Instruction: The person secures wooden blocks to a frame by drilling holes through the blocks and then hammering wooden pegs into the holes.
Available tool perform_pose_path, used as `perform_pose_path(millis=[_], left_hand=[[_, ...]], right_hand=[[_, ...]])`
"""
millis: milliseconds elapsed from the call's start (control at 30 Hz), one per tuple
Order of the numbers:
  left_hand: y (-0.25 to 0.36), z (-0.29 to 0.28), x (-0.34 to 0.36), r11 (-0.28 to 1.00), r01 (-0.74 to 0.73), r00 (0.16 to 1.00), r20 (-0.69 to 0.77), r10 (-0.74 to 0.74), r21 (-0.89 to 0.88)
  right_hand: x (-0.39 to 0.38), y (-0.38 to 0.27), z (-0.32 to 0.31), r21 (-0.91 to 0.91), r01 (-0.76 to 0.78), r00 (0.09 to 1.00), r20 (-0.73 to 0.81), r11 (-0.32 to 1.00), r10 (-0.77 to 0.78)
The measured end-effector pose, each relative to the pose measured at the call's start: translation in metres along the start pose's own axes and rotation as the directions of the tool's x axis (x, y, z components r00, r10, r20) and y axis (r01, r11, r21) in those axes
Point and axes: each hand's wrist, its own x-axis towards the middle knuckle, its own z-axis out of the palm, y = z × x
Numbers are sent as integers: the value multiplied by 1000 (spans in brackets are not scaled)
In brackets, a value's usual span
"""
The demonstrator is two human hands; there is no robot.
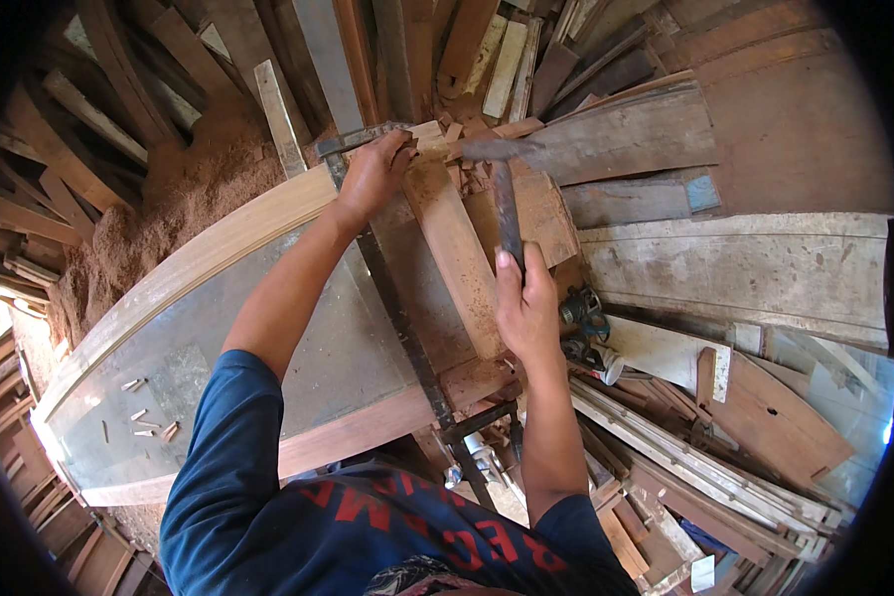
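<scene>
My right hand [528, 313] is wrapped round the handle of a hammer [508, 209], whose head is raised near the frame's far right corner. My left hand [370, 181] is closed at that corner, beside the jaw of a long dark bar clamp [399, 318]. Whatever its fingertips pinch is hidden. The clamp spans a wooden frame [194, 243] with a curved far rail and a grey, smooth panel [318, 343] inside. A wide wooden end piece [454, 248], dusted with sawdust, runs along its right side. Several small wooden pegs [139, 415] lie on the panel's left part.
A heap of reddish sawdust [164, 214] lies beyond the frame, with boards leaning behind it. A dark green power tool [584, 316] sits right of my right wrist. Large planks [735, 268] and stacked wood strips [700, 462] fill the right side.
</scene>
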Motion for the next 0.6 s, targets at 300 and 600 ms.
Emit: perform_pose_path(millis=[300,600], left_hand=[[3,3,-2,999,36,999,19,-37,27],[1,2,-4,1000,10,1000,4,-10,11]], right_hand=[[62,-11,49,-323,95,994,88,942,-70],[60,-12,58,-306,56,998,34,950,-48]])
